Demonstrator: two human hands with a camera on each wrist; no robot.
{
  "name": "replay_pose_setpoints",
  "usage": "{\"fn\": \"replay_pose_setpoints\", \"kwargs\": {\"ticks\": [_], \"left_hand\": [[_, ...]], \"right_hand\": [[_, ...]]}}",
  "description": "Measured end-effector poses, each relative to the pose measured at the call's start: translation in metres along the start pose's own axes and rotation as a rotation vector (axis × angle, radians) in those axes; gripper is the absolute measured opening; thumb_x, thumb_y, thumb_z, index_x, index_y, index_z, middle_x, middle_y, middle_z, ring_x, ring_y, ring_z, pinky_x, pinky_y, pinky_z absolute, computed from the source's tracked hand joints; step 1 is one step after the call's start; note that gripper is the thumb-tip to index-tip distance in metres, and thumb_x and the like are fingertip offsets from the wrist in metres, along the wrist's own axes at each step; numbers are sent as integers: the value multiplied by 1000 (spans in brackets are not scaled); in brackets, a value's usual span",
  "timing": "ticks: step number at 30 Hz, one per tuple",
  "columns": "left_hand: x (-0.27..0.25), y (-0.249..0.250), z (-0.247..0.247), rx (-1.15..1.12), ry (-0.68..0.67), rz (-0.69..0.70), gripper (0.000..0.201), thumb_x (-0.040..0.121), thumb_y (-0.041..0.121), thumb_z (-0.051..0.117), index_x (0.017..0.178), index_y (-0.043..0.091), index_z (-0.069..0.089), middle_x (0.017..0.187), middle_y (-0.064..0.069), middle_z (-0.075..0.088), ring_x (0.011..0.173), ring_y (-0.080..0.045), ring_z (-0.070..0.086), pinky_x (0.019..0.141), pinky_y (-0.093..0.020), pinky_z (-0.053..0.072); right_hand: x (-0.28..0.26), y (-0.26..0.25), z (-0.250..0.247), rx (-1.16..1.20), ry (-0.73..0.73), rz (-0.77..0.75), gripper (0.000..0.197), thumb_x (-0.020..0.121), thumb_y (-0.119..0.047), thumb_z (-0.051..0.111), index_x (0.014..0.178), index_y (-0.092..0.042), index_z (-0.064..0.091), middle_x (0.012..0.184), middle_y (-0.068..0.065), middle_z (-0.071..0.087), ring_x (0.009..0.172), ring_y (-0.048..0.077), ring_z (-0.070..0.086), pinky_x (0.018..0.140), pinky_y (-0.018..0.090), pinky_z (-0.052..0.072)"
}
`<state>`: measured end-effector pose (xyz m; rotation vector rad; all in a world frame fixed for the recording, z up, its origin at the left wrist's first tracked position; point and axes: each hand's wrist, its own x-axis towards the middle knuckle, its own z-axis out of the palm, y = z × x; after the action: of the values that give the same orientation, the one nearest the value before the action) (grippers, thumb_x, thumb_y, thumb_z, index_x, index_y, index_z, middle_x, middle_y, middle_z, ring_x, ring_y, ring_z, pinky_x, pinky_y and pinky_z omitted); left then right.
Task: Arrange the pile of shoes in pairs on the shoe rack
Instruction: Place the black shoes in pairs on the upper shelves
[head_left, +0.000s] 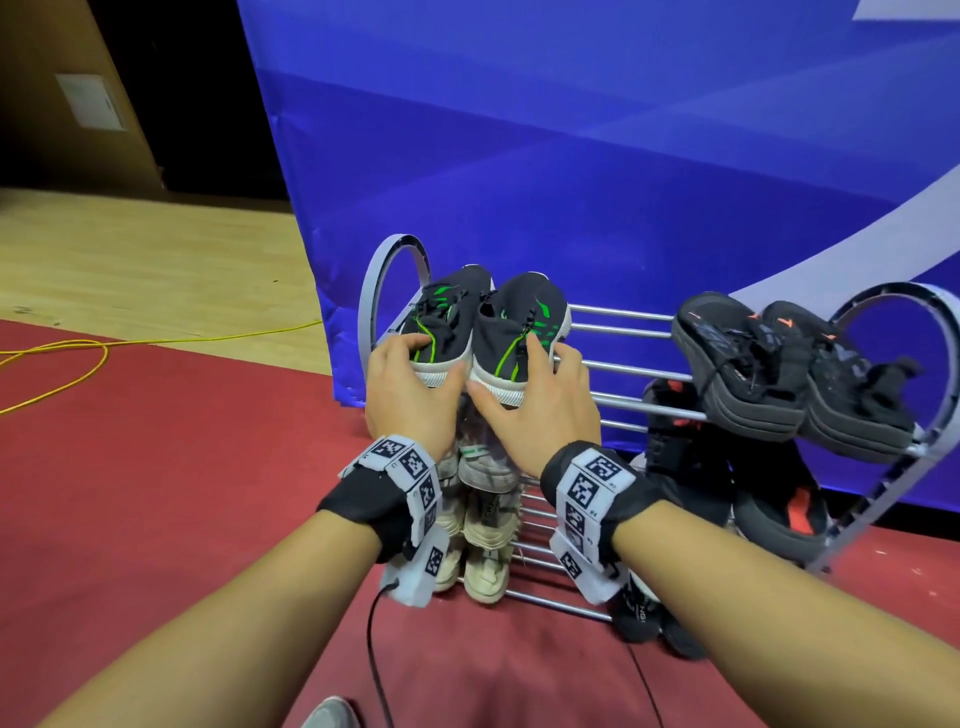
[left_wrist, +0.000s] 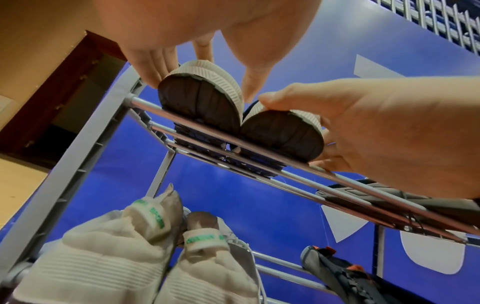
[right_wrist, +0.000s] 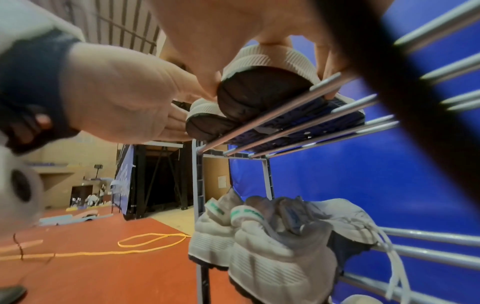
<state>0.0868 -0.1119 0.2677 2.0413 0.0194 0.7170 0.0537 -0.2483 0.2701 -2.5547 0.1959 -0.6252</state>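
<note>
Your left hand (head_left: 410, 387) and right hand (head_left: 540, 410) each cup a black green-striped knit sneaker (head_left: 522, 332) by the heel on the grey metal-bar shoe rack (head_left: 623, 371); toes toward 12 o'clock, soles touching

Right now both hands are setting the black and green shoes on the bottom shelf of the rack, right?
Not the bottom: the head view shows the left hand and right hand setting the black and green shoes on the rack's top shelf.

The left hand (head_left: 410, 395) and right hand (head_left: 540, 415) are gripping the heels of two green-striped black shoes (head_left: 488, 322) sitting side by side on the shoe rack (head_left: 623, 374).
</note>
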Motion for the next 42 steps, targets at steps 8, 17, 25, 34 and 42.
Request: {"fn": "replay_pose_setpoints", "kwargs": {"ticks": [8,17,25,34,42], "left_hand": [[-14,-11,-9,-84,189,102,39,78,22,49,114,7,52,117,-11,48,103,-29,51,89,-42,42],[-44,-67,7,159,-172,-215,30,81,17,59,109,9,49,117,-19,49,106,-41,51,91,-46,44],[-45,-83,20,323,-401,-233,56,88,32,61,140,16,46,140,-14,39,121,-37,52,100,-40,44],[-59,-57,49,513,-215,-79,53,80,34,64,123,6,50,139,-20,42,128,-41,38,103,-49,32],[-99,7,83,365,-420,216,50,82,31,58,131,21,52,125,-17,52,122,-38,44,105,-46,29]], "right_hand": [[-31,33,-4,333,134,-137,62,85,-40,62,142,-19,50,141,5,46,131,23,41,107,27,35],[-69,75,47,351,-92,87,45,85,-35,65,127,-21,57,123,6,58,117,23,52,100,39,46],[-64,66,77,292,-289,115,56,86,-45,64,137,-23,57,136,5,57,127,25,50,110,35,40],[-68,96,58,333,-229,97,52,86,-39,59,136,-25,58,134,0,62,125,24,55,104,41,47],[-68,154,-4,256,-17,128,36,89,-29,57,124,-23,64,127,-4,62,121,21,53,103,37,45]]}}
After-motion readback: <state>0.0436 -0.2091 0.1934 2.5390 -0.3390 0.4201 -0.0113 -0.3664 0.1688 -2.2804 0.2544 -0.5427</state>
